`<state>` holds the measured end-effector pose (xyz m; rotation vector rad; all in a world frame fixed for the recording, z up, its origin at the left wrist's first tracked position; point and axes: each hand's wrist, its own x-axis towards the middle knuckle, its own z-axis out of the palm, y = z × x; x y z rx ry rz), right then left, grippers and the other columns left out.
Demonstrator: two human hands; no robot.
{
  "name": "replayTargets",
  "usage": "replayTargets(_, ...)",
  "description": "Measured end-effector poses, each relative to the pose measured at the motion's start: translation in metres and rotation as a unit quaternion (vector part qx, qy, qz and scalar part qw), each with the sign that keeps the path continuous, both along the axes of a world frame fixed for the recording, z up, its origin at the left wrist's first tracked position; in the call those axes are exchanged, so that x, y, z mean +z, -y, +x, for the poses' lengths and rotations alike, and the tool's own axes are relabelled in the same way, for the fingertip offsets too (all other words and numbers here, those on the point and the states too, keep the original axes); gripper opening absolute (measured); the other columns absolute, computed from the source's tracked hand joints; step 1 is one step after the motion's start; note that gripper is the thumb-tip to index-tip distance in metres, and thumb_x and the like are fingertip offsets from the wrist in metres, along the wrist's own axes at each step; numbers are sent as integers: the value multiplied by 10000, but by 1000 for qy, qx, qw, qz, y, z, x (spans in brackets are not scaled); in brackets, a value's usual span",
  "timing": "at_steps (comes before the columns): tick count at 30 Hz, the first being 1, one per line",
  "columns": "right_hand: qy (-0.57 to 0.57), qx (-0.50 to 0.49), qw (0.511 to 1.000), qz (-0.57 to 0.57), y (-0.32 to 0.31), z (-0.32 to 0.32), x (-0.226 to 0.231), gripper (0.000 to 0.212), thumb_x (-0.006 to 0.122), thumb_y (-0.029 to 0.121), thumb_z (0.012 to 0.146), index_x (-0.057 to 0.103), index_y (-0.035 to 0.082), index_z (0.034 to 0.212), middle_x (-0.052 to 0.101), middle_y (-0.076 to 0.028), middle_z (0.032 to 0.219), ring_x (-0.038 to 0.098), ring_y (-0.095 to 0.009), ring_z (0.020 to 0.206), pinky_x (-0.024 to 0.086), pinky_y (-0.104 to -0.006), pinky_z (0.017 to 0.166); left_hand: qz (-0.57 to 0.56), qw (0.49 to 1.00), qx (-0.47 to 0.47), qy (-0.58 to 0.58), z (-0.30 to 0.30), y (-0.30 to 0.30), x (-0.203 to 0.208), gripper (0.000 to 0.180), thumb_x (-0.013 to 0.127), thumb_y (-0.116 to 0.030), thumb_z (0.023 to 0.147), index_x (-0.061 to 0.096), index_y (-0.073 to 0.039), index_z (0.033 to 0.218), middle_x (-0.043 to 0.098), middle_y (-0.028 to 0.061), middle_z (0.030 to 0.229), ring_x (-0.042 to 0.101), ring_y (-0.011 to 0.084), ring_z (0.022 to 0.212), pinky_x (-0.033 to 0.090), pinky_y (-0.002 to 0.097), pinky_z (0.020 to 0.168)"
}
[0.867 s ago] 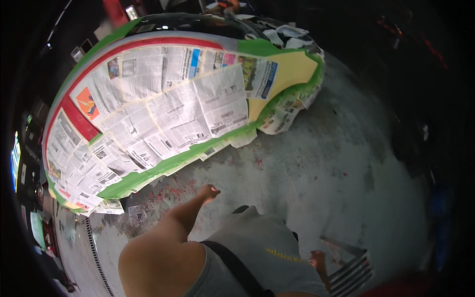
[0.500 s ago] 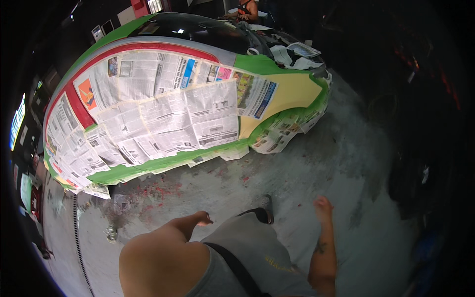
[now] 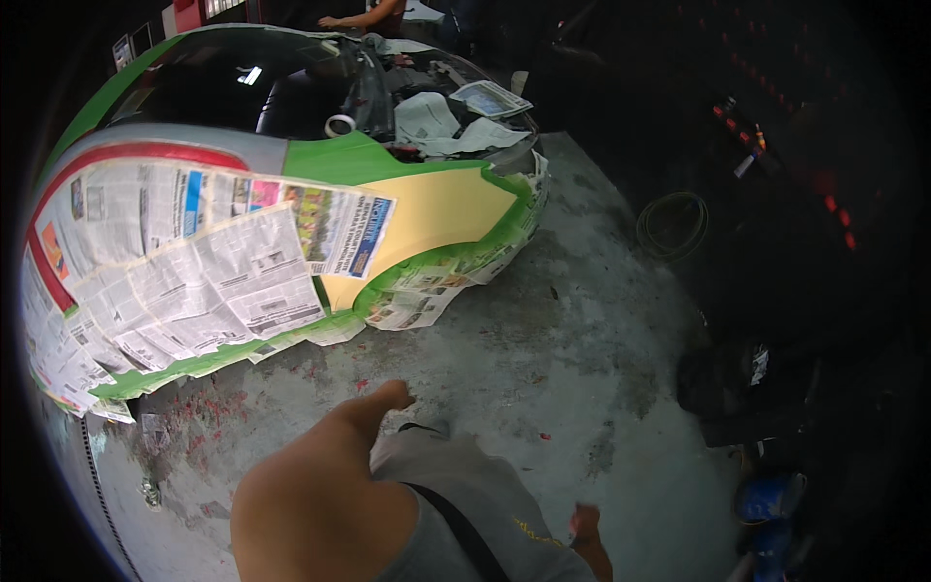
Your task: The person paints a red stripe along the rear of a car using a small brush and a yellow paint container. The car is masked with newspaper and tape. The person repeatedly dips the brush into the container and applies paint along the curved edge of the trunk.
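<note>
My left hand [image 3: 394,396] hangs in front of my body over the concrete floor, its fingers loosely curled, with nothing visible in them. Low on the right is my right hand [image 3: 585,524], small and blurred, its fingers hard to make out. Neither hand touches the car. That car stands ahead and to the left, its side masked with newspaper [image 3: 184,242]. Bare of paper are a yellow front fender [image 3: 436,209], green edges and a red strip [image 3: 155,152] over the doors. A roll of tape [image 3: 340,125] sits near the windshield's base.
Loose paper sheets [image 3: 427,118] lie over the car's front end. Beyond the car, another person's arm [image 3: 364,17] shows. At right are a coiled hose or cable [image 3: 672,225], a dark bulky object [image 3: 722,383] and a blue container [image 3: 769,498]. A drain line [image 3: 97,475] crosses the floor at left.
My view has turned right and moved toward the car's front, so the car sits further left. My right hand has swung down and back; my left hand has come slightly forward.
</note>
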<state>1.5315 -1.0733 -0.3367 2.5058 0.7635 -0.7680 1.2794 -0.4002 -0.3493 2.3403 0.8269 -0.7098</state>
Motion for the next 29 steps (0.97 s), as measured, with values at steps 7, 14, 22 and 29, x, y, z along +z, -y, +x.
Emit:
replayTargets(7,-166,-384,897,144,-7,73,-19,295,603,240,1116,727,93,1339,766,-129,1245,738,-318,1180,595,-486,1013,-85,985,-11,148,274,37,83,568,756,-491,1006,728,-50,1364,775,251,1266,732,434,1212,574,536,1026)
replayTargets(14,-147,-524,741,393,-9,206,-68,371,602,261,1169,647,50,1470,719,-117,1329,714,-279,1197,597,-419,1043,-38,996,-68,50,357,78,70,601,707,-538,1016,755,-12,1303,761,263,1322,703,470,1270,563,549,1069)
replayTargets(22,81,20,560,824,-195,604,475,234,696,146,1113,683,7,1301,681,-89,1205,640,-180,1134,521,-338,1003,-24,989,140,-36,341,92,57,540,783,-571,947,793,-93,1198,813,210,1174,767,420,1137,600,524,975)
replayTargets(29,14,532,414,738,-362,619,727,813,466,674,1140,562,21,1615,622,-306,1535,551,-500,1488,488,-535,1185,-81,957,278,-20,379,114,19,463,797,-560,939,764,-121,1083,803,106,878,781,309,852,615,470,791)
